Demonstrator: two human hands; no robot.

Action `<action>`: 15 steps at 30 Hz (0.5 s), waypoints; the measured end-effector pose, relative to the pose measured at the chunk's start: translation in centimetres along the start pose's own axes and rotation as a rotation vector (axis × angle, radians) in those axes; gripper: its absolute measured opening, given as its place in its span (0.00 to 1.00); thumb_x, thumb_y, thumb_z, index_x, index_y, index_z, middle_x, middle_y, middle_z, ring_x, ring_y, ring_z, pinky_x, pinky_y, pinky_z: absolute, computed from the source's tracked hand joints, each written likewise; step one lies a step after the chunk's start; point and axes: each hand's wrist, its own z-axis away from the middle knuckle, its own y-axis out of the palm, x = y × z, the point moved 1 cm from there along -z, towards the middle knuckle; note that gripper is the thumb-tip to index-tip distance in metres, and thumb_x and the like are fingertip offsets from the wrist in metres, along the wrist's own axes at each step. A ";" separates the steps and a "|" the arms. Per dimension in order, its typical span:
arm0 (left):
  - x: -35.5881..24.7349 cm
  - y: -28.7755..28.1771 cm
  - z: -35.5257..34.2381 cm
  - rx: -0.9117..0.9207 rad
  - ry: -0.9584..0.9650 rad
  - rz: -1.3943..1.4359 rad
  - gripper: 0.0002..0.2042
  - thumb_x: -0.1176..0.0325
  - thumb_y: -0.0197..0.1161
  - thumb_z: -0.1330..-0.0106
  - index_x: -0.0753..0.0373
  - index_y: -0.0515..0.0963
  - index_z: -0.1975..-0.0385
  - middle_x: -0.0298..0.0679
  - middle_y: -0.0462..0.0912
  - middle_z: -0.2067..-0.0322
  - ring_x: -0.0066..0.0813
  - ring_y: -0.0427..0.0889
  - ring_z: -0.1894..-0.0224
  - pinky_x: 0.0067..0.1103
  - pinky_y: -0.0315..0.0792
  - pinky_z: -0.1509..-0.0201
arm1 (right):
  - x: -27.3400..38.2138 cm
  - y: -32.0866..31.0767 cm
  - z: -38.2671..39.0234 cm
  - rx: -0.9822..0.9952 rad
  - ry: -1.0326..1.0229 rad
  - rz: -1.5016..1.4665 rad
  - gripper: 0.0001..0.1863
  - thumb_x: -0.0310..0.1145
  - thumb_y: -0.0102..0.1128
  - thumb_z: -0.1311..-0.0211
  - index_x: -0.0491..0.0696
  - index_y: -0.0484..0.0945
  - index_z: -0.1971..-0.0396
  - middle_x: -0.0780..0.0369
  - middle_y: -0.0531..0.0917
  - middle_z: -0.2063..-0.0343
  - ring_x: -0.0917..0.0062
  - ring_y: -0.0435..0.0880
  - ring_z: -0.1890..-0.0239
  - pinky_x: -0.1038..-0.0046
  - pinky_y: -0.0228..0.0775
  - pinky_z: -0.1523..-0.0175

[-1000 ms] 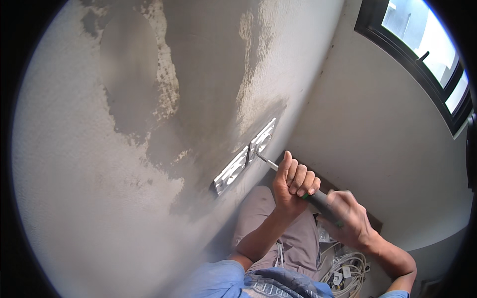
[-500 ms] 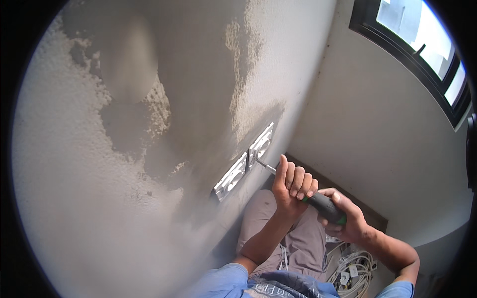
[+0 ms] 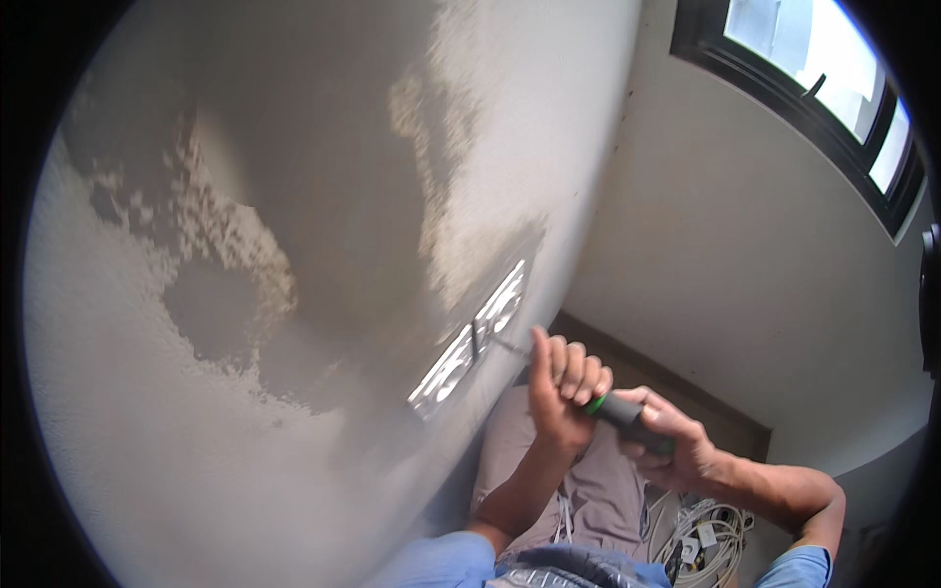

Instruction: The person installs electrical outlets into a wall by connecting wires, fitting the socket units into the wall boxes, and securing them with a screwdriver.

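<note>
Both my hands are on a screwdriver [image 3: 619,412] with a thick dark grey and green handle. My left hand [image 3: 564,392] is closed around its front part, thumb pointing up. My right hand [image 3: 678,438] grips the rear of the handle. The thin shaft slants up and left toward a pair of joined metal mounting frames [image 3: 446,384] with round openings, set on the wall. The tip meets the frames near the middle, beside a dark upright strip [image 3: 478,338]. Blur hides whether it sits in a screw.
The wall [image 3: 333,225] has rough, patchy plaster and stands close on the left. A dark-framed window [image 3: 784,88] is at the upper right. Coiled pale cables [image 3: 720,544] lie on the floor by my right leg. My bent knees [image 3: 505,431] are below my hands.
The view has shifted, so the wall and frames appear further left and lower. Both hands keep their hold on the screwdriver, and more of its handle's green band shows between them.
</note>
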 end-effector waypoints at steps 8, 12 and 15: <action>-0.3 1.7 0.4 -0.125 0.008 -0.008 0.27 0.48 0.36 0.20 0.52 0.55 0.85 0.26 0.54 0.88 0.17 0.54 0.89 0.20 0.64 0.79 | 2.3 2.2 1.8 -0.133 -0.891 1.684 0.35 0.31 0.71 0.46 0.54 0.68 0.36 0.57 0.78 0.71 0.74 0.79 0.75 0.75 0.74 0.72; -0.3 1.0 0.6 -0.013 -0.019 0.052 0.26 0.48 0.34 0.20 0.52 0.56 0.84 0.27 0.54 0.89 0.18 0.56 0.89 0.21 0.66 0.77 | 2.4 1.4 2.3 -0.041 -0.692 1.804 0.34 0.29 0.73 0.51 0.50 0.73 0.41 0.58 0.78 0.73 0.73 0.80 0.75 0.70 0.76 0.69; 0.4 0.4 0.6 0.062 0.000 0.118 0.26 0.48 0.32 0.20 0.53 0.57 0.84 0.27 0.55 0.89 0.19 0.58 0.88 0.22 0.67 0.75 | 0.8 1.1 1.0 -0.043 -0.579 0.931 0.29 0.35 0.67 0.41 0.50 0.69 0.39 0.63 0.73 0.73 0.83 0.72 0.78 0.76 0.64 0.75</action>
